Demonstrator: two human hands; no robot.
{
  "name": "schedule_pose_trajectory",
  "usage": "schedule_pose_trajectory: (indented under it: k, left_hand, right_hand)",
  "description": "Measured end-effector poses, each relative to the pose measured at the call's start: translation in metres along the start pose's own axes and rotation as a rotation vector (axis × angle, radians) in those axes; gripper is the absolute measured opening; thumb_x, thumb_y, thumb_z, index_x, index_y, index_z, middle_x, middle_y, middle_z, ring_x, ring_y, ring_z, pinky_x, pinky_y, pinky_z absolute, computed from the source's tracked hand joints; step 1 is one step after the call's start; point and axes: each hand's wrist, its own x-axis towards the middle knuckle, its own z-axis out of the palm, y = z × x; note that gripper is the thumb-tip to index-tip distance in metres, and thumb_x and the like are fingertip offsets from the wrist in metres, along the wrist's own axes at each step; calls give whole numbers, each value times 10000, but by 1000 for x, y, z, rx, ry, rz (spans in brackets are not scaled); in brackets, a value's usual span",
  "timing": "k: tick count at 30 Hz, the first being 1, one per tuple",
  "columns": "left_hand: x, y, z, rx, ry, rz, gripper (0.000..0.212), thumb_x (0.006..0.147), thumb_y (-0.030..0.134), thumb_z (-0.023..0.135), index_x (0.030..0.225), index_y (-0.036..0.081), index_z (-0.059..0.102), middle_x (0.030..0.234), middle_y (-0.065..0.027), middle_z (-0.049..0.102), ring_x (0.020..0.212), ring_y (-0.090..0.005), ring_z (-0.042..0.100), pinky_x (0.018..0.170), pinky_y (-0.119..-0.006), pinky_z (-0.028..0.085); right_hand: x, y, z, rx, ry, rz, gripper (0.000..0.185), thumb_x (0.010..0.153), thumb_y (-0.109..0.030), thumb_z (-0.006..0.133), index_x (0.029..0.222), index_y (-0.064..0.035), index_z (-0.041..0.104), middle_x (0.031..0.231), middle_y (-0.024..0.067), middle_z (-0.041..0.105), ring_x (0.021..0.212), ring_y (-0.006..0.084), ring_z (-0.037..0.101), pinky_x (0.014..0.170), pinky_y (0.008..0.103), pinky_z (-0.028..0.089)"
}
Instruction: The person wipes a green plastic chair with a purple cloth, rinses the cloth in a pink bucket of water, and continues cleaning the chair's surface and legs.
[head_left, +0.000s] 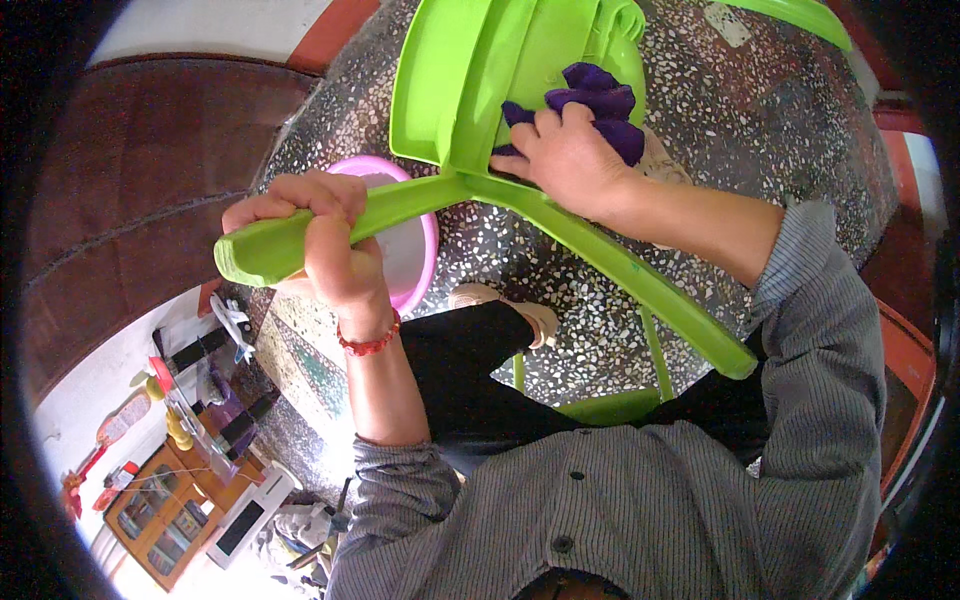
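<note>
A bright green plastic chair (427, 90) is tipped so that two of its legs point towards me. My left hand (337, 251) is wrapped around the left leg (420, 199) near its end. Against the panel of the chair, close to where the legs join, my right hand (577, 161) presses a bunched purple cloth (600, 101). Some of the cloth is hidden under the palm and fingers. The right leg (637, 277) slants down past my right forearm, with no hand on it. Behind the left leg and hand stands a pink-rimmed bucket (430, 247), partly covered.
Speckled terrazzo floor (750, 135) lies around the chair. A shoe (544, 319) is between the bucket and the right leg. Beneath me is a green seat (615, 407). Another green plastic piece (802, 19) shows at upper right. A wooden cabinet (157, 510) stands at lower left.
</note>
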Motion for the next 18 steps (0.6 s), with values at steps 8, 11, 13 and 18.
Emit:
schedule_pose_trajectory:
  k: [8, 11, 13, 18]
  left_hand:
    - [-2, 0, -2, -39, -51, 10, 312, 600, -45, 402, 872, 81, 315, 612, -87, 424, 466, -142, 396, 474, -290, 421]
    - [-3, 1, -2, -30, -61, 19, 310, 608, -44, 410, 875, 84, 318, 614, -89, 430, 468, -146, 401, 479, -302, 430]
    - [-5, 2, -1, -29, -60, 30, 308, 614, -44, 415, 877, 87, 321, 615, -91, 434, 473, -148, 404, 479, -307, 430]
    - [-7, 4, 0, -13, -105, 20, 336, 596, -6, 398, 896, 138, 351, 633, -76, 403, 495, -156, 368, 490, -305, 384]
  right_hand:
    - [-10, 6, 7, 86, 37, 196, 368, 857, -230, 466, 1184, -355, 575, 893, 7, 530, 799, 214, 536, 613, 378, 398]
    - [-9, 2, 7, 140, 46, 243, 364, 851, -231, 474, 1178, -348, 583, 885, 19, 533, 789, 205, 548, 610, 371, 406]
    - [-11, 0, 2, 194, 36, 288, 358, 847, -231, 479, 1172, -332, 589, 874, 28, 533, 768, 208, 556, 612, 373, 422]
    - [-13, -8, -7, 354, -41, 392, 357, 839, -221, 488, 1172, -293, 593, 880, 58, 553, 753, 239, 593, 601, 397, 466]
